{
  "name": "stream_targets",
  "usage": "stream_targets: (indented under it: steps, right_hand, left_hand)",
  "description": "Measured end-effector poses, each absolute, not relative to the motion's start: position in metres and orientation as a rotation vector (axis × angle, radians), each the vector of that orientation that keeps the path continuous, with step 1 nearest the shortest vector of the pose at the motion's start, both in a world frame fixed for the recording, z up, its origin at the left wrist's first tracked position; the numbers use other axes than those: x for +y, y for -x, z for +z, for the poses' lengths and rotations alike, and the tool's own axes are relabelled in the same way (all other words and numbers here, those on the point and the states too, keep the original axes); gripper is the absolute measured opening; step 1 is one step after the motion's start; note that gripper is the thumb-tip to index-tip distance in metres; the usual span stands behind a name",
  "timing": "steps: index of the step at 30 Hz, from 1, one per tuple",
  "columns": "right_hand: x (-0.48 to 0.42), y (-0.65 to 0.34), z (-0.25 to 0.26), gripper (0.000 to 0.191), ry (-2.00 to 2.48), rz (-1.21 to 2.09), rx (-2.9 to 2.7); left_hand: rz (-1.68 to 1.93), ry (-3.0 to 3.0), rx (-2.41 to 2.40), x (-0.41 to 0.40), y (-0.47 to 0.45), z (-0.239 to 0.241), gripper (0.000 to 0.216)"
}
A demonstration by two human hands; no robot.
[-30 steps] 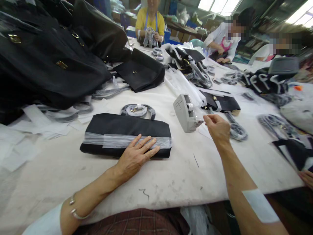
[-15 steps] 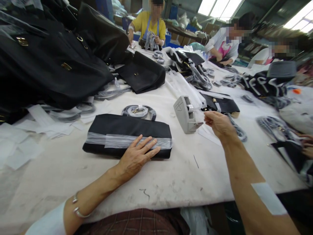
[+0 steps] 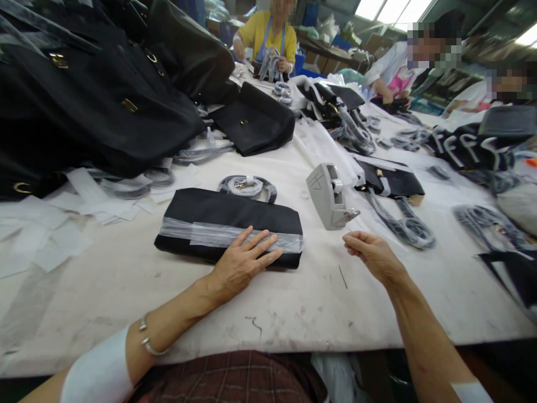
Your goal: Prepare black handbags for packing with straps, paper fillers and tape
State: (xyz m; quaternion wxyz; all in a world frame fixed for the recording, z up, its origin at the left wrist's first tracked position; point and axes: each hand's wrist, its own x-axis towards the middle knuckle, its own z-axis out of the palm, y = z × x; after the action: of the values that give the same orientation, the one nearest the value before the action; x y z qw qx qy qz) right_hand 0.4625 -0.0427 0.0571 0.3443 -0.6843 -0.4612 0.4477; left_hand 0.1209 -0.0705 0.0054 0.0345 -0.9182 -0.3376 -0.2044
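Note:
My left hand lies with its fingers spread on a folded black bag. A band of clear plastic wrap runs lengthwise around the bag. To the right, my right hand is raised over the table with thumb and fingertips pinched together; whatever is between them is too small to make out. A grey tape dispenser marked with black lines stands just beyond that hand, apart from it. Behind the bag rests a coiled, plastic-wrapped strap.
Black bags are heaped at the left, beside scattered white paper pieces. Another black bag with a wrapped strap lies beyond the dispenser. Several people work across the table.
My right hand has drawn back from the dispenser's cutting edge toward me, still pinched. My left hand stays on the bag. The whole view has shifted slightly.

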Motion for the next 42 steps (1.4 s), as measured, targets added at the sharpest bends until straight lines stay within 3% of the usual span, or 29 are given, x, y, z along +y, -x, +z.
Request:
stream_targets:
  steps: [6, 13, 16, 19, 21, 23, 29, 37, 42]
  right_hand:
    - [-0.049, -0.366, 0.094, 0.027, 1.678, 1.370, -1.844]
    - [-0.037, -0.330, 0.091, 0.018, 2.049, 0.616, -2.310]
    - [-0.033, -0.344, 0.083, 0.031, 2.116, 0.508, -2.212]
    - [-0.029, -0.363, 0.064, 0.047, 2.028, 0.874, -1.980]
    - [-0.028, -0.375, 0.050, 0.047, 1.882, 1.275, -1.755]
    - [-0.029, -0.385, 0.037, 0.045, 1.781, 1.477, -1.571]
    - [-0.037, -0.410, 0.029, 0.042, 1.846, 1.393, -1.480]
    - [-0.044, -0.389, 0.030, 0.051, 1.541, 1.638, -1.276]
    - [-0.042, -0.396, 0.028, 0.053, 1.595, 1.646, -1.239]
  left_hand:
    - [-0.593, 2.827, -1.053, -0.071, -0.121, 0.005, 0.042]
    - [-0.562, 2.842, -1.064, -0.073, -0.120, 0.008, 0.042]
    - [-0.567, 2.867, -1.056, -0.073, -0.119, 0.009, 0.042]
    - [-0.586, 2.885, -1.059, -0.073, -0.119, 0.009, 0.042]
    - [-0.597, 2.890, -1.061, -0.073, -0.119, 0.008, 0.041]
    - [-0.600, 2.895, -1.057, -0.072, -0.120, 0.007, 0.040]
    - [-0.610, 2.868, -1.075, -0.073, -0.120, 0.004, 0.042]
    - [-0.644, 2.788, -1.053, -0.074, -0.119, 0.000, 0.042]
    - [-0.643, 2.767, -1.057, -0.079, -0.119, 0.001, 0.041]
